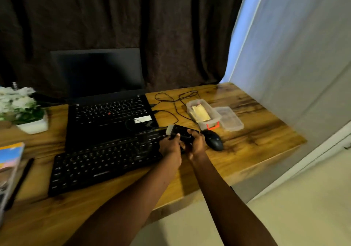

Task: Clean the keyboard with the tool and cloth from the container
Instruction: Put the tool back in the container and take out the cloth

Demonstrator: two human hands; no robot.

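Over a wooden surface (247, 145), the left hand (170, 145) and right hand (197, 144) both grip a small black tool (182, 131) above the keyboard's (104, 160) right end; it looks light and rigid, best held by its dark body, pale tip free.

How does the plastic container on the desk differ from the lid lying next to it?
The container is deep and holds a yellow cloth; the lid is shallow and holds nothing. The container has a red clip on its near end; the lid shows none. The container lies nearer the laptop than the lid does. Both are clear plastic, rectangular and rest on the desk.
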